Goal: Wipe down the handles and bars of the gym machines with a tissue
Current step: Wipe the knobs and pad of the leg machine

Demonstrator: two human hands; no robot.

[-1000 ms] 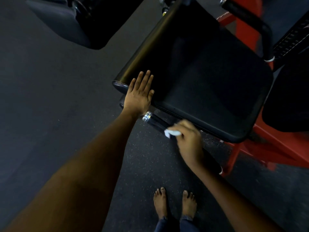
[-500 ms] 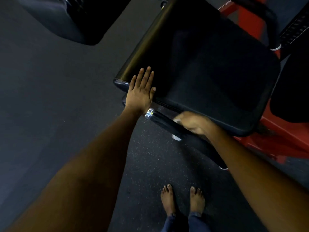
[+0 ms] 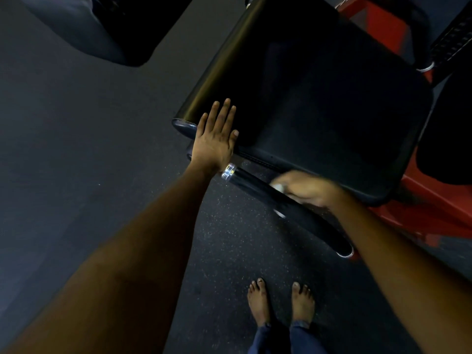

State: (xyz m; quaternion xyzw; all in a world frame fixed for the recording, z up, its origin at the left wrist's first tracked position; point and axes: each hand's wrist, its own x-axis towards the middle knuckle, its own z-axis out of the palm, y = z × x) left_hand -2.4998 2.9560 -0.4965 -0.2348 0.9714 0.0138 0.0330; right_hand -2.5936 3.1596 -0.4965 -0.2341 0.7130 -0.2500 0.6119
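Two hands at work. Left hand flat, fingers straight, pressing corner of seat pad. Right of it, right hand, blurred, curled over black bar, holding tissue against it. Risk: thin tissue may bunch or slip from fingers under fast rubbing, skin then touching bar.
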